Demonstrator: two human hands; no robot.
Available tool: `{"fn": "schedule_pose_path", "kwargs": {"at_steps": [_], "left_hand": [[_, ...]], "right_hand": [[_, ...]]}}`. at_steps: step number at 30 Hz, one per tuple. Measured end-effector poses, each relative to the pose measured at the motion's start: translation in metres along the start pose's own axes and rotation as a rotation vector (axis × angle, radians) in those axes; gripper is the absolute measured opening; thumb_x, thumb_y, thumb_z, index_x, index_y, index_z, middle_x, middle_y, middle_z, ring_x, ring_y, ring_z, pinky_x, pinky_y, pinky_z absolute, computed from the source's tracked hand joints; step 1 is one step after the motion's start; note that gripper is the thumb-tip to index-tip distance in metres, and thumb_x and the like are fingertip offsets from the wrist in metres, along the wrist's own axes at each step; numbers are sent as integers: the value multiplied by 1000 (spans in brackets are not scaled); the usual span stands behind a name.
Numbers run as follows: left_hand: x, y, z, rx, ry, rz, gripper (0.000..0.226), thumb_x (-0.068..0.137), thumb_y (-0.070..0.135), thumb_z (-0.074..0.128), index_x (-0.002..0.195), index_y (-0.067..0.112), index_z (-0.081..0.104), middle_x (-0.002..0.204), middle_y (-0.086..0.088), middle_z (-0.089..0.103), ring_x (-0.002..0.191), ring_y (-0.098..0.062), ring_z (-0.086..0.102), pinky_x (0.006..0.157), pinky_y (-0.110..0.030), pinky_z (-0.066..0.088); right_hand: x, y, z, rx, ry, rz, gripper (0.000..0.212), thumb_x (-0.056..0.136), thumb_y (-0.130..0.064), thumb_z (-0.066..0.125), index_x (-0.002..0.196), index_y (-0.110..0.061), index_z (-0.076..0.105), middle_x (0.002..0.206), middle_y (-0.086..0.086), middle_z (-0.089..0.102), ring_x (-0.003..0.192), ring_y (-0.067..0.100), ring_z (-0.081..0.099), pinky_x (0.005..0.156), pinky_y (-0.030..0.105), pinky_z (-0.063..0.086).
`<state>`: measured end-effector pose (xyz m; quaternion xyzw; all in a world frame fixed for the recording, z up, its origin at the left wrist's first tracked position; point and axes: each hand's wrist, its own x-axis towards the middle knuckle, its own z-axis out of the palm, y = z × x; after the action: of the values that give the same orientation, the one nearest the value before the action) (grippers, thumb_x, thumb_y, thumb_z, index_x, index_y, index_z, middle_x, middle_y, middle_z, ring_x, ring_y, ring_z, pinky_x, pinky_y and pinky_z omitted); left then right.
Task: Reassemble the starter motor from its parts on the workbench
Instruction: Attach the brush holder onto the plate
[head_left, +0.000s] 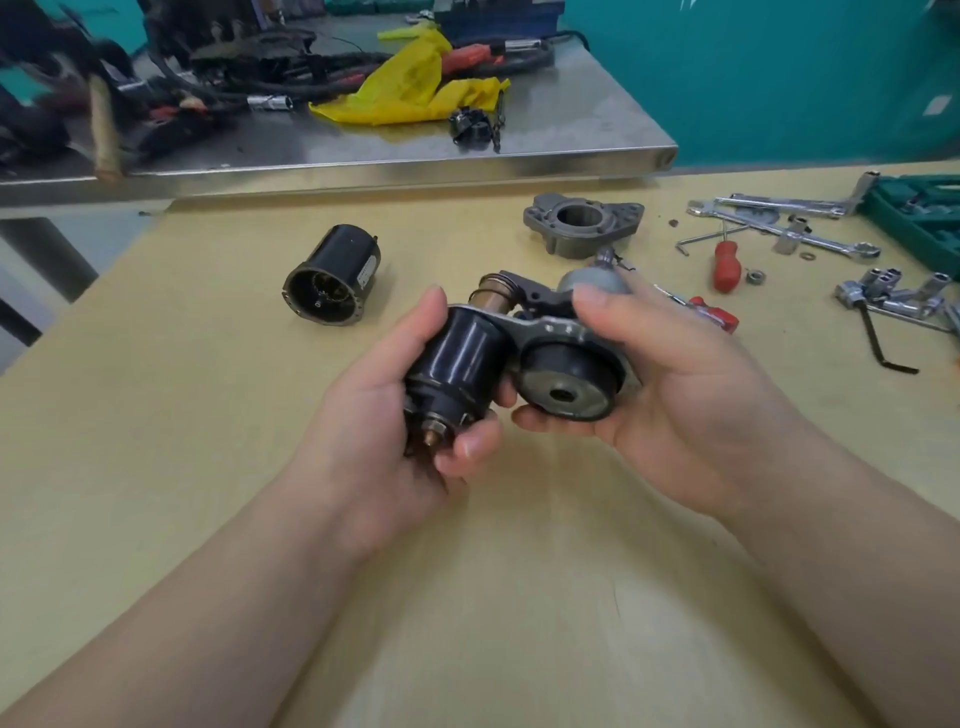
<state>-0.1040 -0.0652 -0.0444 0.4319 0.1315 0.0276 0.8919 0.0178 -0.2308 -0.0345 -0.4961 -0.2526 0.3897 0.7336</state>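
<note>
Nothing here can be read. The only label in view is a small pale sticker (365, 271) on the side of the black motor housing (332, 274), lying on the bench beyond and to the left of the left hand (395, 415); its print is too small and blurred to make out.

A yellow-brown bench (218, 415) carries a black can-shaped part (332, 275) lying on its side, open end toward us. Farther right sits a grey housing (582, 226). Beyond it lie wrenches (779, 223), a red screwdriver (726, 266), sockets (893, 293), a nut (754, 276) and a green toolbox (919, 218) at the edge
</note>
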Motion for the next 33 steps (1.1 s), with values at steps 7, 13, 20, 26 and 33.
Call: {"fn": "schedule_pose_path", "kwargs": {"at_steps": [7,13,20,26,33], "left_hand": [[-3,-6,-1,364,81,134,42,90,45,71,119,15,62,100,-10,65,68,-29,58,56,-28,49],[0,-12,3,320,36,164,58,92,72,55,120,28,79,105,-2,75,79,-20,71,71,-42,62],[8,-21,1,351,243,329,45,95,59,54,99,23,80,86,-20,72,62,-35,63,48,-36,48],[6,-23,4,383,335,448,37,97,39,48,85,30,83,74,-4,75,57,-19,68,42,-31,47],[5,-23,7,400,403,564,37,98,44,51,83,31,82,75,4,75,63,-11,69,46,-24,51]], "right_hand": [[5,9,-5,-218,164,-208,92,81,-20,82,161,-24,36,130,21,64,103,39,73,73,50,61],[-2,9,-4,-475,149,-359,97,78,-27,82,161,-35,33,133,-1,63,115,28,71,96,51,62],[-4,12,2,-568,76,-407,104,79,-28,82,165,-32,23,135,-6,60,118,30,69,103,58,57],[-7,18,4,-645,0,-533,104,83,-24,82,164,-37,19,139,-8,56,131,33,62,105,56,55],[-11,22,8,-690,-59,-642,91,96,-22,68,168,-22,11,138,-4,52,129,32,59,109,44,50]]}}
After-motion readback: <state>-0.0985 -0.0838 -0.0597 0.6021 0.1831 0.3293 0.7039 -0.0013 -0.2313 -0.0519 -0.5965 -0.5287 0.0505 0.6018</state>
